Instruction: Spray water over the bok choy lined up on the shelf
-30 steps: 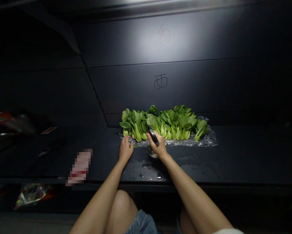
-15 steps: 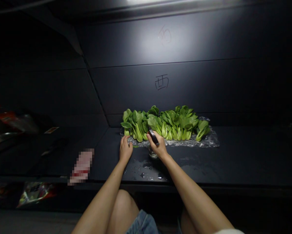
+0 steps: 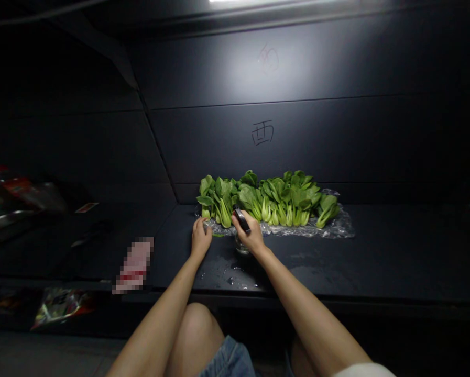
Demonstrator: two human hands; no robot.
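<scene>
Misting the leafy greens (image 3: 292, 201), on plastic wrap (image 3: 341, 227) far back on the shelf (image 3: 325, 269), seems underway, the right hand (image 3: 253, 236) grasping a spray bottle (image 3: 241, 248), the left hand (image 3: 200, 239), fingers released, near the wrap, and the next move probably calling for steady aim.

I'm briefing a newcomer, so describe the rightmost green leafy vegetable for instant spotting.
On the dark shelf, crinkled clear plastic film lies under a row of green leafy vegetables. The rightmost vegetable slants, leaves toward upper right, its pale base apart from its neighbours.
</scene>
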